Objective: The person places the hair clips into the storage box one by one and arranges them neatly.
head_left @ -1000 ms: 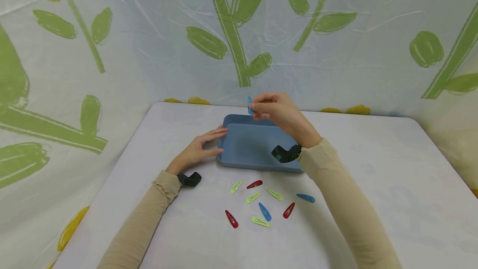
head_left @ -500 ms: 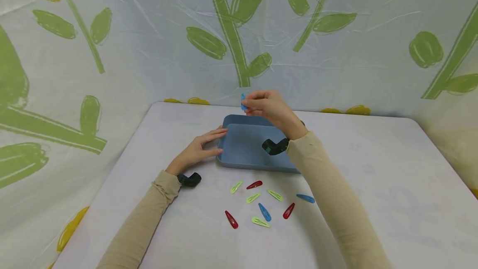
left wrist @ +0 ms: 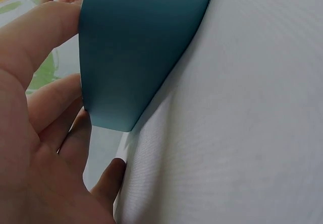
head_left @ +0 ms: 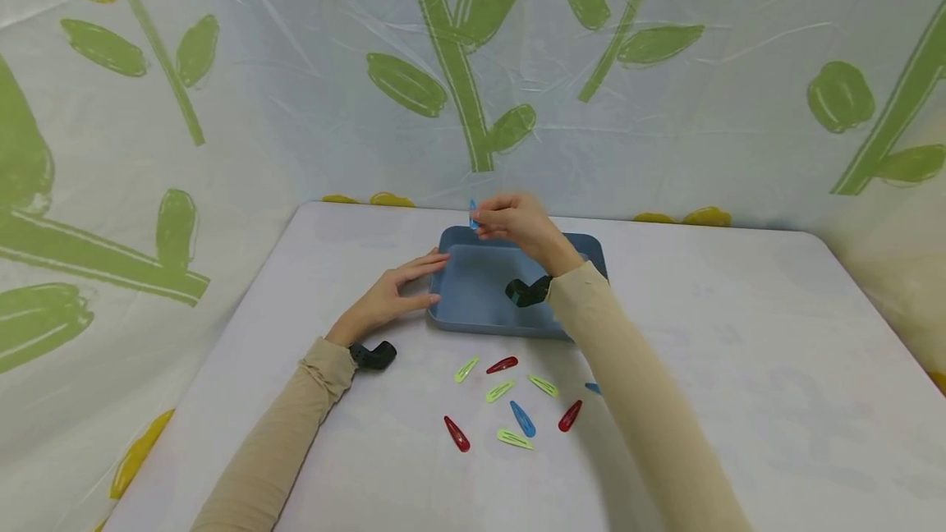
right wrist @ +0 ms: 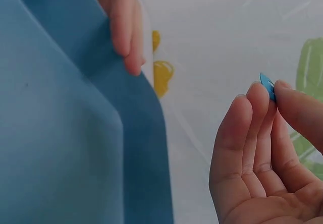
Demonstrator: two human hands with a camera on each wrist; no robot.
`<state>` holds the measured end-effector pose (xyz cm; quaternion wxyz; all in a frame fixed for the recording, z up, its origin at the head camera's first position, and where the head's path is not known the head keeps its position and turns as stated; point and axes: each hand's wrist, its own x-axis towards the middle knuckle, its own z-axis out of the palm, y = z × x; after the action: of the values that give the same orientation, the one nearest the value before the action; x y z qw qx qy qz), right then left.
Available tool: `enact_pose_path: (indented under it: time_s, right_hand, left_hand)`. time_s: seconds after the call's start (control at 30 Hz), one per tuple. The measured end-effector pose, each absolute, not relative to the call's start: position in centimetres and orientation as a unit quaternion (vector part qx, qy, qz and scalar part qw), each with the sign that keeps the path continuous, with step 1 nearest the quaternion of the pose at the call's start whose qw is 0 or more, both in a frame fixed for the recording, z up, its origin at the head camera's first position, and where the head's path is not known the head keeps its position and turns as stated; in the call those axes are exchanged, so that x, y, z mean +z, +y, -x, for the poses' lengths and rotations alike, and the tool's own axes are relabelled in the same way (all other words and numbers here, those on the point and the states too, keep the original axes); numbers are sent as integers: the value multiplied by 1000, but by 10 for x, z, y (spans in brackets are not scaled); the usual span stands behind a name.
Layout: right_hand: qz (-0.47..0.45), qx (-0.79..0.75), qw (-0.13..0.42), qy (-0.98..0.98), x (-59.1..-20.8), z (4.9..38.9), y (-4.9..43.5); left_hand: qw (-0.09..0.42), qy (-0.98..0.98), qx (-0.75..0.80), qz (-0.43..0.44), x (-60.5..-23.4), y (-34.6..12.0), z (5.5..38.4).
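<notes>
A blue snap hair clip (head_left: 473, 215) is pinched between the thumb and fingertips of my right hand (head_left: 519, 224). That hand is raised over the back rim of a blue rectangular tray (head_left: 473, 290). In the right wrist view the hair clip (right wrist: 268, 86) stands up from the fingertips, its lower part hidden by them. My left hand (head_left: 384, 298) lies at the tray's left side, fingers extended, fingertips touching the rim. The left wrist view shows its fingers (left wrist: 55, 100) along the edge of the tray wall (left wrist: 136, 47).
In front of the tray lie several loose hair clips: green ones (head_left: 500, 391), red ones (head_left: 456, 433) and blue ones (head_left: 522, 419). My right sleeve (head_left: 628, 368) partly covers a blue one. A flower-printed sheet (head_left: 296, 105) hangs behind the white table (head_left: 739, 351).
My right hand has moved left with the blue hair clip, rising slightly, then dropping toward the tray's back rim. The left hand and the tray have stayed put.
</notes>
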<state>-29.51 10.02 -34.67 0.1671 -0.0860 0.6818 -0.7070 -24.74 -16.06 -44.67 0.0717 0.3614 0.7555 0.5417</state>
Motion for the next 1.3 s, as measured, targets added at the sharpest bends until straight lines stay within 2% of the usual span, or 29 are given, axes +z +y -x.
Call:
enact_pose_path:
  time_s: [0.23, 0.57, 1.3]
  right_hand:
    - [73, -706, 173, 683, -367, 298, 98]
    - [33, -686, 190, 702, -380, 295, 95]
    - [-93, -639, 215, 733, -401, 302, 86]
  left_hand:
    - [66, 762, 536, -358, -464, -165, 258]
    - [75, 756, 543, -356, -438, -160, 243]
    - [72, 752, 546, -362, -440, -161, 244]
